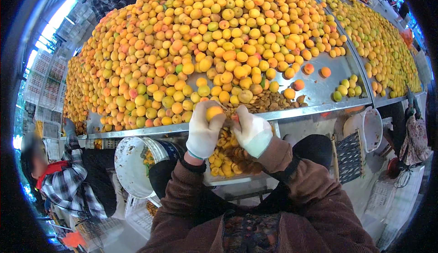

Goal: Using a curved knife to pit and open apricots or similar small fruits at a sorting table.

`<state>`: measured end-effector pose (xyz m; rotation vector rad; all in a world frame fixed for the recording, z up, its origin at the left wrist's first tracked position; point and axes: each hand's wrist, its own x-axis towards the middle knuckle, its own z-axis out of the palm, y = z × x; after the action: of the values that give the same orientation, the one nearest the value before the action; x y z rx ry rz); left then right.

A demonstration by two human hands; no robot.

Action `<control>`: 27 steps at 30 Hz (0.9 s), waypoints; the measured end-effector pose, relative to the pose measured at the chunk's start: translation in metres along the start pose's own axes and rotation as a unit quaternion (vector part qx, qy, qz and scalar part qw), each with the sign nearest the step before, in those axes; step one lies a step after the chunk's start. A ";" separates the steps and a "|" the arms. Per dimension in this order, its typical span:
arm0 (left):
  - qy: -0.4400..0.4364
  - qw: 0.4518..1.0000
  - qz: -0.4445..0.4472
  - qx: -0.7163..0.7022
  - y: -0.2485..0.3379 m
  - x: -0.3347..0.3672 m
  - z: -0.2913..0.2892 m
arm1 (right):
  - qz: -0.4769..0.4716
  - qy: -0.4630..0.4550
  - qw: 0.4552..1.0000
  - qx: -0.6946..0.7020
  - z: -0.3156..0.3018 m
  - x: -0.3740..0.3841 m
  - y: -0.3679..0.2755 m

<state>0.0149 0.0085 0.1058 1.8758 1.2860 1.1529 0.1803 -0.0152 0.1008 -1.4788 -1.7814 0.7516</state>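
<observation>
My left hand (pixel 203 132), in a white glove, is closed around a yellow apricot (pixel 214 112) at the near edge of the metal table (pixel 331 93). Close beside it, my gloved right hand (pixel 254 132) has its fingers pinched together. A small reddish bit shows at its fingertips, but I cannot make out what it is. Beneath both hands sits a container of split apricot halves (pixel 224 159), partly hidden by my gloves and sleeves. A large heap of whole apricots (pixel 196 38) covers the table beyond, and brown scraps (pixel 276 101) lie near its edge.
A white bucket (pixel 132 168) stands left of my knees; another pale bucket (pixel 365 127) stands at the right. Several greenish apricots (pixel 346 88) lie apart on the tabletop. A person in a checked shirt (pixel 64 184) sits at my left. Crates (pixel 45 79) are stacked at far left.
</observation>
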 end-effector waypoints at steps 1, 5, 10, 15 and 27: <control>0.017 0.993 -0.066 -0.091 0.007 0.001 0.001 | -0.004 -0.002 1.000 -0.028 0.001 0.003 0.002; 0.041 0.931 -0.138 -0.335 -0.002 0.001 0.003 | 0.061 0.034 0.967 0.247 0.004 0.004 -0.009; 0.012 0.861 -0.149 -0.486 0.001 -0.002 0.009 | 0.064 0.001 0.970 0.235 0.019 -0.009 -0.010; 0.007 0.907 -0.132 -0.400 -0.005 -0.002 0.013 | 0.084 0.011 0.974 0.209 0.025 -0.015 -0.008; 0.034 0.911 -0.119 -0.393 0.003 -0.009 0.032 | 0.111 0.005 0.962 0.251 0.050 -0.020 -0.003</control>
<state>0.0434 -0.0011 0.0907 1.0634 0.8510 1.3398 0.1410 -0.0359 0.0704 -1.3333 -1.2926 1.2039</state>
